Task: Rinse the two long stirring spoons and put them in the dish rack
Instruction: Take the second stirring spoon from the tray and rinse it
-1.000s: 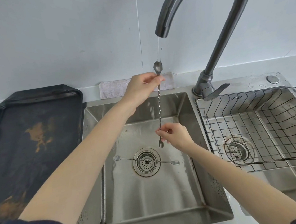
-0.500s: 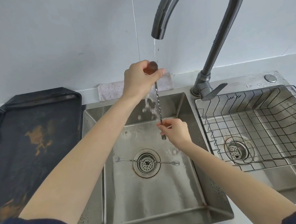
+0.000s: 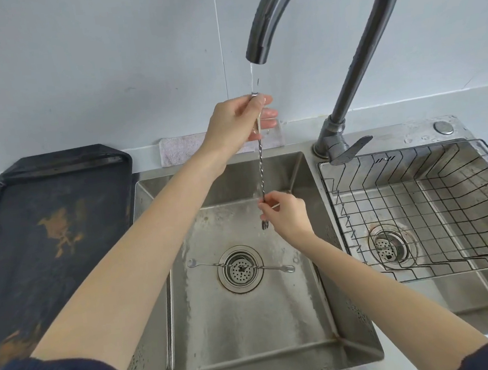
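The left hand (image 3: 238,122) grips the top of a long spoon (image 3: 261,171) under the tap (image 3: 257,46), where water runs. The right hand (image 3: 289,214) pinches its bottom end. The spoon stands upright over the sink (image 3: 249,318). A second spoon (image 3: 212,266) lies flat across the drain (image 3: 240,270). The dish rack (image 3: 424,212) sits at 3 o'clock.

Soft, even daylight, hardly any shadows; mild sheen on the sink (image 3: 302,307) below the hands; edges bend, wide-angle.

One twisted-stem spoon (image 3: 261,168) hangs upright under the running stream — the other (image 3: 212,266) lies flat across the sink drain.
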{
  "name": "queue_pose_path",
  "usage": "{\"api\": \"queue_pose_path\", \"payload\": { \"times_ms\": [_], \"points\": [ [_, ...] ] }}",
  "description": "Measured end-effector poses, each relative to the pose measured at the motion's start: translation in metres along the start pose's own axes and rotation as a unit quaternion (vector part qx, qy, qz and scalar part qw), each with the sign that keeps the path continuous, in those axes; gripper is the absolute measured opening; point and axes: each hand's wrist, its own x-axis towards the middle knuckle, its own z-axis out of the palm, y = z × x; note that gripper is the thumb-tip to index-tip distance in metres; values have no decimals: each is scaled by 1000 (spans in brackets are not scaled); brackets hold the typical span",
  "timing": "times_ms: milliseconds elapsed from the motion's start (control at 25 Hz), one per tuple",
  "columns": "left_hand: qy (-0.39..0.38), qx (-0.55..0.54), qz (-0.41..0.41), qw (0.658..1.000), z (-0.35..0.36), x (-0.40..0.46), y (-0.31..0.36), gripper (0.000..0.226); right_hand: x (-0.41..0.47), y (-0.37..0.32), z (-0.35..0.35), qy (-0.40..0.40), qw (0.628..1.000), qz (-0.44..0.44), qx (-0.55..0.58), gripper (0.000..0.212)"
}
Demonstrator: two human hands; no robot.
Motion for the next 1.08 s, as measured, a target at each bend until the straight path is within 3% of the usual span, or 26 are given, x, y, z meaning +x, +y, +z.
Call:
{"api": "queue_pose_path", "payload": {
  "times_ms": [280, 440, 640, 800, 1080],
  "points": [
    [13, 106, 46, 993, -1, -2, -9, 22, 4, -5, 1, 13, 999, -24, -40, 28],
    [52, 54, 59, 995, -10, 2, -2, 10, 16, -16, -4, 22, 996, -42, -72, 22],
    [49, -28, 50, 997, -16, 2, 2, 21, 32, -36, -6, 37, 996, -64, -52, 21],
    [56, -47, 58, 996, -20, 0, 2, 16, 41, -49, -11, 57, 996, -71, -25, 25],
    [132, -137, 27, 981, -39, -3, -3, 12, 42, -61, -13, 58, 992, -108, -42, 24]
  ]
}}
